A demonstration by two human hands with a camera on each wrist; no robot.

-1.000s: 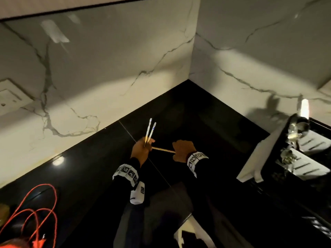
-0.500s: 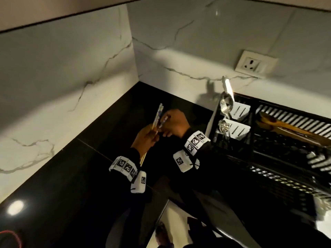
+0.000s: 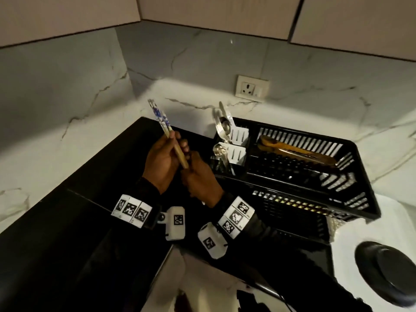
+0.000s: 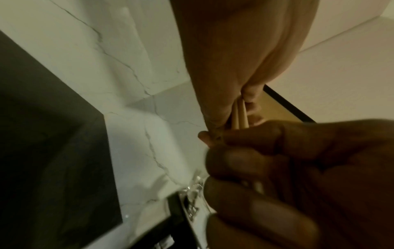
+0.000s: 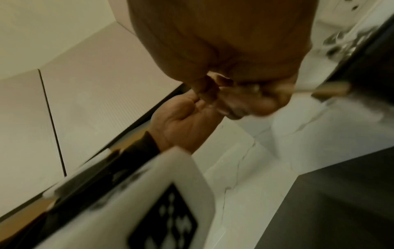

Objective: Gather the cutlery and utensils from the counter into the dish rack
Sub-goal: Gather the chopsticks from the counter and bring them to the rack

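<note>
The dish rack (image 3: 351, 212) sits at the counter's (image 3: 67, 221) right end against the back wall, and it already holds metal spoons (image 3: 221, 129) upright in its white holders (image 3: 238, 152) and a wooden spatula (image 3: 292, 152) lying in the main tray. The chopsticks (image 3: 167, 131) are not yet in; whether more cutlery remains elsewhere on the counter cannot be told. The left hand (image 3: 162, 163) is raised above the counter's back corner, fingers wrapped round the chopsticks, patterned ends pointing up toward the wall. The right hand (image 3: 200, 176) sits just below it, fingers curled at the chopsticks' lower ends, apparently squaring them up.
</note>
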